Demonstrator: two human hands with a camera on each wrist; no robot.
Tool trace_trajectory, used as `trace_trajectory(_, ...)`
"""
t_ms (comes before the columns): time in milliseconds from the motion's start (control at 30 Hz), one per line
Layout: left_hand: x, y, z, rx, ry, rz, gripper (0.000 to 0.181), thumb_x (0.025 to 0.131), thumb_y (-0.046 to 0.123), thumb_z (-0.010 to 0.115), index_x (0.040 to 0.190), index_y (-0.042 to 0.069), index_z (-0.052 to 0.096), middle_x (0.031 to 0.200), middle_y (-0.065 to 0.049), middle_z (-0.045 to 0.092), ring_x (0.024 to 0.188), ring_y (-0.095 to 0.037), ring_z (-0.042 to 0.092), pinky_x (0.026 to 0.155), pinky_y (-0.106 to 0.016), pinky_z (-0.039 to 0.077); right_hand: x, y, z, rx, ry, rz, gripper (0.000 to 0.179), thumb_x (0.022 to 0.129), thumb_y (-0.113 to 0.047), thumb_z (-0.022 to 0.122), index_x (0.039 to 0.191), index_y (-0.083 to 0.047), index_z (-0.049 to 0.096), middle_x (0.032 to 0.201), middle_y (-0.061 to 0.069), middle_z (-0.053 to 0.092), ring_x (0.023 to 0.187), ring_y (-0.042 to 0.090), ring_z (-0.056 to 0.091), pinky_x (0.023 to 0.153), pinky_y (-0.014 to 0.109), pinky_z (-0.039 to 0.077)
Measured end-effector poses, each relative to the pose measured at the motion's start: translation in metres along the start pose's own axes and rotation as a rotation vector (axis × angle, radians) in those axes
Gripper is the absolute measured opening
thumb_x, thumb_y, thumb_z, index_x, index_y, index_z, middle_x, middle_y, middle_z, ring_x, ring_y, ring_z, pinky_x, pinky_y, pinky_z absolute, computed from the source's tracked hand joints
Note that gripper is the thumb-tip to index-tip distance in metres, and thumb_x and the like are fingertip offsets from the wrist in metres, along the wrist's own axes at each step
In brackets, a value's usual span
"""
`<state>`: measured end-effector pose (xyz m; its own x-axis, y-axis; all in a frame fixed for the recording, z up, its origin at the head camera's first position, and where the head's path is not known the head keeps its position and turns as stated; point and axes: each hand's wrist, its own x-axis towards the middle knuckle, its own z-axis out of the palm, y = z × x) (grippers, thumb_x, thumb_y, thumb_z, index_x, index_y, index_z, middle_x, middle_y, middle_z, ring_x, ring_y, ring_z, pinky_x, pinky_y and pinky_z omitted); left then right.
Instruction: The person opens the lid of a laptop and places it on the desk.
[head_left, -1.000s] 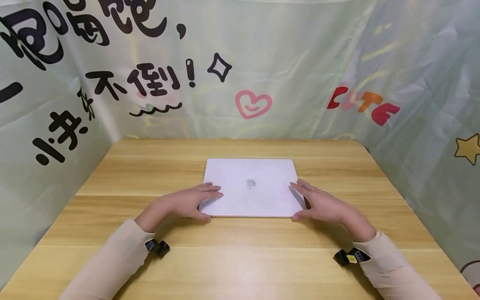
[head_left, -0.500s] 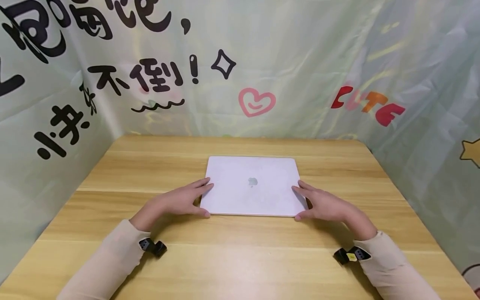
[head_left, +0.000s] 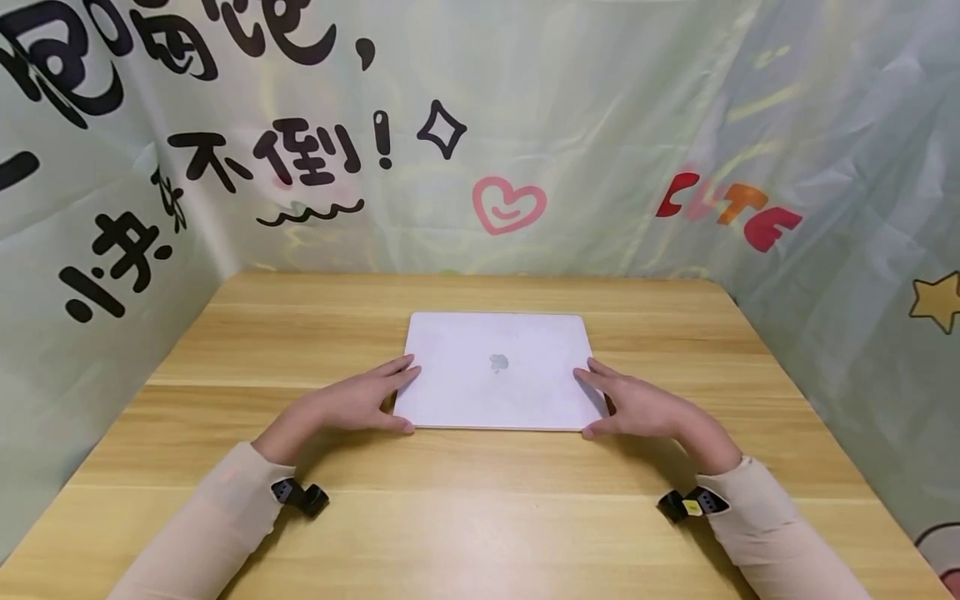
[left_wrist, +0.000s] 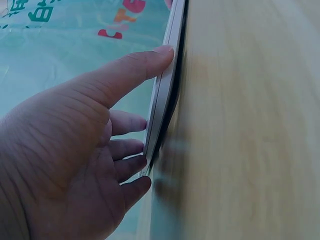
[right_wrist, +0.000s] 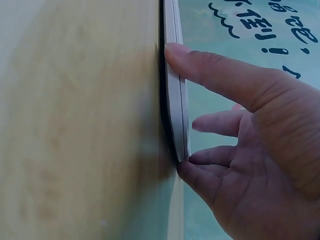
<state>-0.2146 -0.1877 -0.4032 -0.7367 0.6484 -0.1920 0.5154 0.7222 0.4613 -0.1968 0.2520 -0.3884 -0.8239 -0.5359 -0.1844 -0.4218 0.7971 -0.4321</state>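
A closed silver laptop point(head_left: 487, 396) with an apple logo lies flat at the middle of the wooden table. My left hand point(head_left: 358, 402) is at its front left corner: the thumb touches the front edge, the fingers reach along the left side, and two fingertips overlap the lid. My right hand point(head_left: 641, 404) mirrors this at the front right corner, fingertips over the lid's right margin. In the left wrist view, the left thumb point(left_wrist: 155, 60) rests on the laptop's thin edge point(left_wrist: 162, 95). The right thumb point(right_wrist: 182, 57) presses the edge likewise in the right wrist view, fingers extended loosely.
The wooden table point(head_left: 480, 517) stretches around the laptop on every side. A pale green printed cloth point(head_left: 600, 100) hangs behind it and along both sides. Small black cameras sit at the left cuff point(head_left: 303, 497) and right cuff point(head_left: 686, 504).
The left fingers have drawn back from over the lid to the laptop's left margin. The right hand keeps its place at the right corner. The head view has shifted slightly.
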Motion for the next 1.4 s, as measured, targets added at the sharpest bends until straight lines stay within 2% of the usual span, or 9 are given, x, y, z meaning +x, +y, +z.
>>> trace_trajectory(167,-0.004,-0.006,0.001,-0.027,0.023,0.009,0.109,0.080,0.063,0.069,0.156,0.005,0.017,0.163,-0.012,0.006,0.148,-0.030,0.010,0.116,-0.049,0.021,0.004,-0.006,-0.002,-0.046,0.052,-0.088,0.092,0.081,-0.049,0.076,0.151,-0.004,0.035,0.156,0.023,0.026,0.141,0.041,0.026,0.110,0.056,0.030)
trace_trajectory(267,-0.004,-0.010,0.000,-0.044,0.036,0.009,0.113,0.077,0.064,0.071,0.157,0.007,0.015,0.163,-0.012,0.006,0.148,-0.031,0.009,0.116,-0.050,0.019,0.008,-0.014,-0.004,-0.079,0.119,-0.169,0.086,0.083,-0.050,0.074,0.149,-0.005,0.041,0.153,0.019,0.034,0.140,0.038,0.032,0.109,0.055,0.032)
trace_trajectory(400,-0.001,-0.015,-0.002,-0.050,0.051,0.008,0.116,0.075,0.064,0.074,0.157,0.007,0.015,0.163,-0.011,0.009,0.148,-0.032,0.009,0.116,-0.051,0.019,0.017,-0.027,-0.004,-0.106,0.177,-0.232,0.078,0.085,-0.050,0.072,0.146,-0.009,0.046,0.150,0.012,0.043,0.137,0.031,0.039,0.109,0.051,0.035)
trace_trajectory(533,0.001,-0.019,-0.001,-0.029,0.065,0.015,0.120,0.073,0.066,0.074,0.156,0.003,0.016,0.162,-0.014,0.011,0.147,-0.035,0.010,0.116,-0.052,0.018,0.025,-0.037,0.002,-0.134,0.177,-0.271,0.073,0.088,-0.049,0.070,0.146,-0.012,0.048,0.148,0.006,0.046,0.137,0.026,0.041,0.109,0.047,0.036)
trace_trajectory(700,0.001,-0.024,0.001,0.006,0.074,0.006,0.123,0.071,0.070,0.073,0.156,0.002,0.015,0.161,-0.017,0.013,0.147,-0.037,0.010,0.116,-0.055,0.014,0.033,-0.049,0.009,-0.145,0.155,-0.336,0.068,0.089,-0.049,0.069,0.144,-0.013,0.050,0.145,0.005,0.050,0.134,0.026,0.044,0.107,0.046,0.038)
trace_trajectory(867,0.000,-0.025,0.002,-0.001,0.081,0.009,0.122,0.072,0.068,0.073,0.156,0.001,0.015,0.161,-0.018,0.014,0.146,-0.039,0.009,0.116,-0.058,0.008,0.040,-0.058,0.015,-0.161,0.126,-0.394,0.065,0.089,-0.046,0.070,0.142,-0.013,0.053,0.143,0.005,0.052,0.132,0.025,0.046,0.107,0.044,0.039)
trace_trajectory(1200,-0.001,-0.022,0.002,-0.010,0.075,-0.010,0.122,0.073,0.068,0.073,0.155,-0.001,0.014,0.161,-0.018,0.014,0.147,-0.040,0.006,0.116,-0.058,0.004,0.047,-0.063,0.025,-0.210,0.128,-0.470,0.058,0.088,-0.040,0.073,0.137,-0.012,0.058,0.139,0.005,0.055,0.129,0.023,0.049,0.107,0.041,0.040)
trace_trajectory(1400,-0.003,-0.022,0.004,-0.008,0.072,-0.016,0.120,0.074,0.067,0.073,0.155,0.000,0.015,0.161,-0.018,0.015,0.147,-0.039,0.006,0.116,-0.058,0.002,0.051,-0.061,0.032,-0.249,0.163,-0.562,0.052,0.088,-0.035,0.074,0.130,-0.008,0.064,0.133,0.007,0.060,0.123,0.024,0.055,0.102,0.040,0.044)
